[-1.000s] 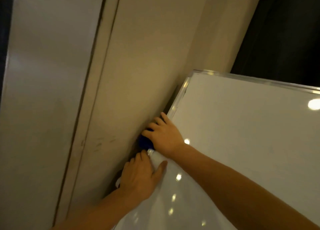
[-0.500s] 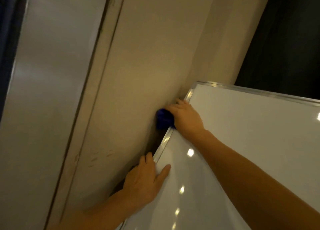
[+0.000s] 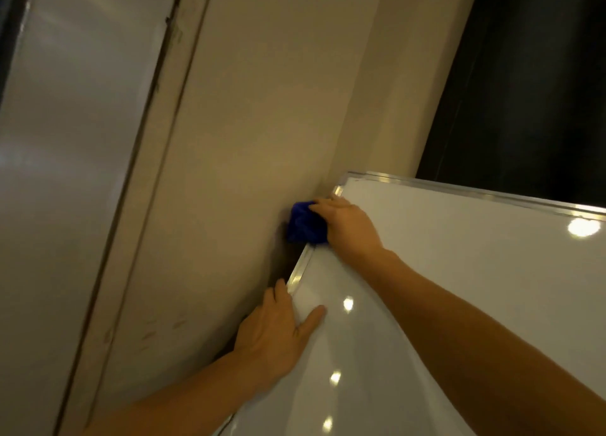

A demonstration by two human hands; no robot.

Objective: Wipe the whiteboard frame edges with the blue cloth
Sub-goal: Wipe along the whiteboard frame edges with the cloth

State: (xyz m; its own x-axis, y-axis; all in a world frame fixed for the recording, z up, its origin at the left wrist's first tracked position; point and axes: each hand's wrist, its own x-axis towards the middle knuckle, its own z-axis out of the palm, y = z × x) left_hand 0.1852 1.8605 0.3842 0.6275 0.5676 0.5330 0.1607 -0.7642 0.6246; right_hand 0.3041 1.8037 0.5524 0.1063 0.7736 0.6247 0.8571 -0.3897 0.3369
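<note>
A white whiteboard (image 3: 459, 271) with a silver metal frame (image 3: 299, 271) leans close to a beige wall. My right hand (image 3: 349, 227) presses a bunched blue cloth (image 3: 305, 224) against the board's left frame edge, a short way below the top left corner (image 3: 347, 178). Lower down, my left hand (image 3: 275, 334) grips the same left edge, with the thumb on the white face and the fingers wrapped behind the frame, out of sight.
The beige wall (image 3: 249, 160) stands right behind the board's left edge, leaving only a narrow dark gap. A grey metal door or panel (image 3: 65, 173) fills the left side. A dark opening (image 3: 531, 91) lies beyond the top frame rail (image 3: 475, 193).
My right hand has slid the blue cloth up the left frame edge toward the top corner. My left hand has stayed gripping the lower part of that edge.
</note>
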